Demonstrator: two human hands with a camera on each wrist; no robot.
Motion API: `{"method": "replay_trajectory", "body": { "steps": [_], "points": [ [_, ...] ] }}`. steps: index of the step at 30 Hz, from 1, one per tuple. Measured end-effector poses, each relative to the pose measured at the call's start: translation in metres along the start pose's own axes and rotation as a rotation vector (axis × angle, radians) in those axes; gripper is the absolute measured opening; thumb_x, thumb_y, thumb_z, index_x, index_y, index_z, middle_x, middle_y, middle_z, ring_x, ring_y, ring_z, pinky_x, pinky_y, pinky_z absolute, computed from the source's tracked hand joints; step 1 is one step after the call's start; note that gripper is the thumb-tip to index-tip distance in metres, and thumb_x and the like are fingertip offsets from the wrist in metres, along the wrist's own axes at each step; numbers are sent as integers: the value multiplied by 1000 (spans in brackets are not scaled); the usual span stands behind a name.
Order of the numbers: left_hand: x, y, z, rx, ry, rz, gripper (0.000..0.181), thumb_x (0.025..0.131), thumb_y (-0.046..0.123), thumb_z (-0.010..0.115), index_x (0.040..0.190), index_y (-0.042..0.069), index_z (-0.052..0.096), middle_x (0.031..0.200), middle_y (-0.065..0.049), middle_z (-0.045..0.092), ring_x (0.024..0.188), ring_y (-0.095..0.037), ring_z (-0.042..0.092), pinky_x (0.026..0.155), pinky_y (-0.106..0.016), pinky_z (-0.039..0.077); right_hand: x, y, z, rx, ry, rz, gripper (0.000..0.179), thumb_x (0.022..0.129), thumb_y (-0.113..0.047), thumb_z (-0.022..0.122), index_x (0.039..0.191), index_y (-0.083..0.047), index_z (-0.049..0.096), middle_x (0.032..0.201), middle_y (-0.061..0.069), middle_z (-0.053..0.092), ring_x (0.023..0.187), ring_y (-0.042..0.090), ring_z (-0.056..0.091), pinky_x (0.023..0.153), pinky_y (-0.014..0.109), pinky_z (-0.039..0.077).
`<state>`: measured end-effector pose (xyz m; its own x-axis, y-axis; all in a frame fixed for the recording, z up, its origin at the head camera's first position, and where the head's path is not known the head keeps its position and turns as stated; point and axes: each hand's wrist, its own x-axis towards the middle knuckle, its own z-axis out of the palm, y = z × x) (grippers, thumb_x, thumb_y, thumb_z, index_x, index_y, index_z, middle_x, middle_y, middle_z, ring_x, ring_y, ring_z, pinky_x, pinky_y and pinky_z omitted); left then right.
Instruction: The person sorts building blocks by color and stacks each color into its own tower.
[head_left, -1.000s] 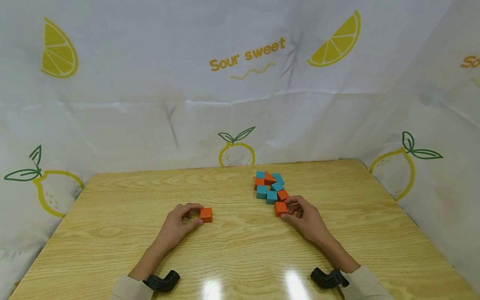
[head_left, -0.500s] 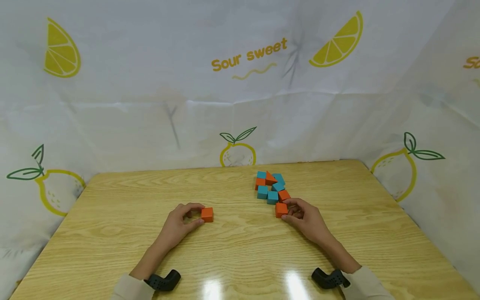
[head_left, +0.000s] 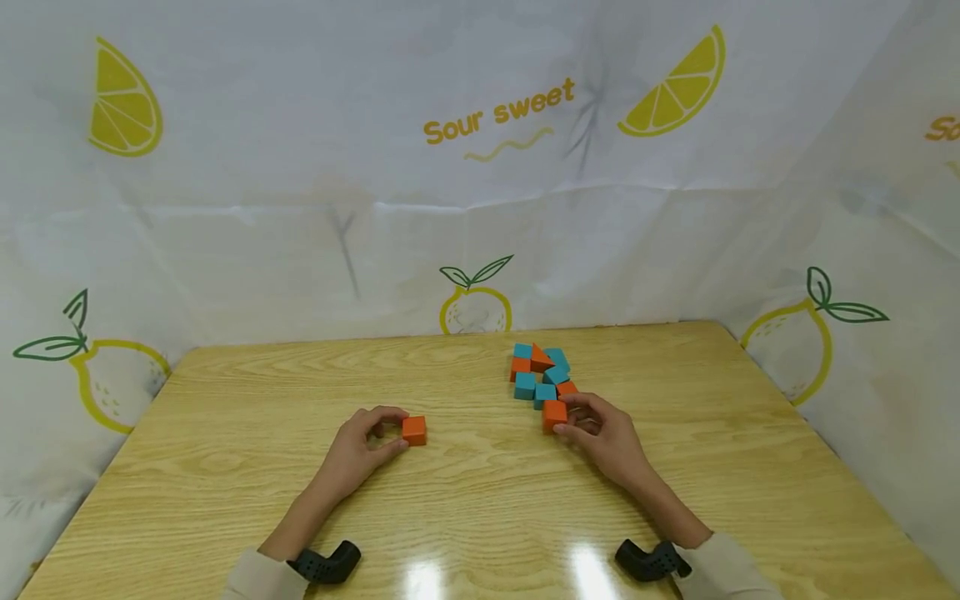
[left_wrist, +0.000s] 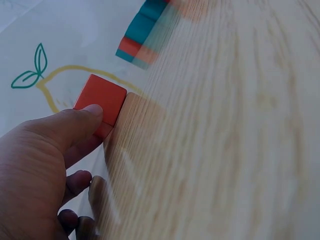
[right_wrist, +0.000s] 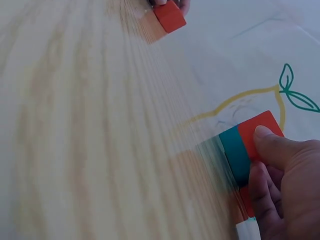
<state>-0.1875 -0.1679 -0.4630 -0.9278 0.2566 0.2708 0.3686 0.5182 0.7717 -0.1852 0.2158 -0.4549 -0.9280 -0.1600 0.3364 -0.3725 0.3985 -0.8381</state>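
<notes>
Left hand [head_left: 352, 443] pinches flat-faced orange cube [head_left: 414, 431]; right hand [head_left: 615, 440] pinches second cube [head_left: 554, 417], near side of block cluster [head_left: 525, 387]. Tabletop [head_left: 487, 500]: glossy wood grain.

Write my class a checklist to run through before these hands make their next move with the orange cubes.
1. Left grip: ok. The left hand pinches the left orange cube.
2. Right grip: ok. The right hand holds the right orange cube between thumb and fingers.
3. Held cubes apart: ok. Tabletop shows between them.
4. Right orange cube free of the block cluster: cannot tell. It overlaps the nearest blocks in the head view.
5. Orange wedge untouched by either hand: ok. It lies towards the cluster's far end.
</notes>
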Motion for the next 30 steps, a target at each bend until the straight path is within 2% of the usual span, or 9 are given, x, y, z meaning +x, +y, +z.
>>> {"method": "replay_trajectory", "body": {
  "steps": [5, 11, 17, 21, 30],
  "points": [
    [0, -2, 0, -4, -3, 3, 39, 81, 22, 78, 118, 22, 65, 97, 4, 58, 82, -16, 46, 73, -34, 41, 5, -6, 12, 63, -20, -8, 36, 85, -15, 73, 118, -6, 62, 94, 8, 63, 82, 20, 61, 70, 26, 52],
    [1, -3, 2, 12, 5, 60, 47, 81, 20, 78, 126, 20, 63, 109, 9, 62, 86, -15, 49, 76, -35, 43, 8, -14, 25, 113, -27, -22, 36, 84, -8, 73, 118, -2, 61, 98, 13, 64, 85, 23, 61, 72, 26, 53],
    [0, -3, 4, 30, 9, 93, 45, 81, 20, 77, 124, 18, 65, 110, 8, 63, 85, -15, 48, 73, -33, 44, 12, -43, 37, 105, -53, -48, 35, 84, 1, 71, 116, 7, 59, 99, 19, 63, 85, 30, 61, 71, 31, 54],
    [0, -2, 4, 33, 10, 87, 43, 80, 19, 78, 122, 20, 66, 108, 9, 62, 84, -13, 48, 74, -33, 45, 14, -57, 46, 112, -79, -27, 34, 85, 0, 70, 116, 7, 60, 102, 19, 62, 87, 33, 61, 72, 32, 53],
    [1, 0, 3, 39, 14, 56, 45, 79, 19, 79, 122, 20, 65, 105, 8, 61, 79, -16, 45, 70, -32, 42, 24, -65, 68, 152, -115, -19, 34, 85, -1, 71, 116, 5, 60, 98, 19, 62, 85, 34, 62, 70, 33, 53]
  ]
}}
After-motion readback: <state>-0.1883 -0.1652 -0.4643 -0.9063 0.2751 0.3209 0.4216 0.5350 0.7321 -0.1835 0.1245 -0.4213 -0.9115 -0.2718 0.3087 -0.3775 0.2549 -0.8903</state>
